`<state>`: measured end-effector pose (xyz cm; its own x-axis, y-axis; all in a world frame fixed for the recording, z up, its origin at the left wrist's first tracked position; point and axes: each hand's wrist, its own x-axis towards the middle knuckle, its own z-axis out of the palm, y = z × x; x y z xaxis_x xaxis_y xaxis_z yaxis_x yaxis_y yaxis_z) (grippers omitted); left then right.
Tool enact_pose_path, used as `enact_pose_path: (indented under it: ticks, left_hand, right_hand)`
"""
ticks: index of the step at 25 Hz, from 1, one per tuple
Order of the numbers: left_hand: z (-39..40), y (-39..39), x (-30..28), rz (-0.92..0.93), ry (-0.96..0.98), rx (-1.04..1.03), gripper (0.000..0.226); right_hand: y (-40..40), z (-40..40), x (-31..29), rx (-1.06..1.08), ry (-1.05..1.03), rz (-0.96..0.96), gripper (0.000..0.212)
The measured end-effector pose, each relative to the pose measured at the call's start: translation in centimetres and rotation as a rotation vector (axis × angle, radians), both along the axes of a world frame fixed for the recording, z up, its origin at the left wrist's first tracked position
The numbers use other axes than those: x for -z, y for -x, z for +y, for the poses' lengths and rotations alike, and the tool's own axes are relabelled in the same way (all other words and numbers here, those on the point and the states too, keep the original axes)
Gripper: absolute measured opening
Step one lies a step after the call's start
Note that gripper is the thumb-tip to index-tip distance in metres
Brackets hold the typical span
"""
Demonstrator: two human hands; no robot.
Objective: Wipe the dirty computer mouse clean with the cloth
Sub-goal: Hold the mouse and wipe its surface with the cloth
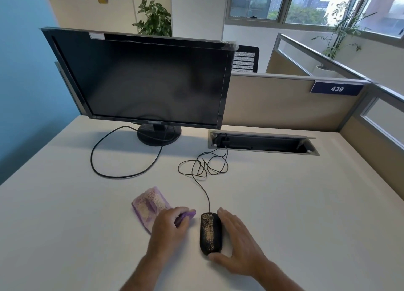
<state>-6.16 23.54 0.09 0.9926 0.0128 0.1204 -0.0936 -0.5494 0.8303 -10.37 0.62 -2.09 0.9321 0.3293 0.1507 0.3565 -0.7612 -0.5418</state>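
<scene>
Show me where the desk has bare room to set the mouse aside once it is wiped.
Bare desk lies right of the right hand, below the cable tray. Another patch sits left of the purple cloth, under the looping monitor cable. It is crowded between the hands: left hand gripping the cloth, dirty mouse, its tangled cord.

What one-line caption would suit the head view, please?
Left hand grips purple cloth; right hand steadies the dirty mouse.

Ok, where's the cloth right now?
In the head view, the purple cloth lies on the desk just left of the mouse, its near end gripped by the left hand.
</scene>
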Motion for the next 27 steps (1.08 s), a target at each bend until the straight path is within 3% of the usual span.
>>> enact_pose_path:
  ticks: [5, 9, 13, 17, 27]
  left_hand:
    - [-1.0, 1.0, 0.5, -0.149, -0.098, 0.084, 0.008]
    - [-1.2, 1.5, 1.1, -0.166, -0.095, 0.111, 0.006]
    - [-1.6, 1.5, 1.0, -0.18, -0.236, 0.102, 0.007]
    - [-1.9, 2.3, 0.9, -0.176, -0.114, 0.107, 0.004]
    - [-1.6, 3.4, 0.9, -0.261, -0.163, 0.15, 0.006]
  right_hand:
    - [-0.1, 0.3, 0.3, -0.027, 0.057, -0.024, 0.103]
    - [-0.1, 0.4, 0.3, -0.018, 0.053, -0.036, 0.102]
    - [-0.1, 0.4, 0.5, -0.017, 0.064, -0.048, 0.102]
    - [0.0, 0.4, 0.8, -0.004, 0.065, -0.058, 0.102]
    - [0.0, 0.4, 1.0, 0.007, 0.089, -0.054, 0.103]
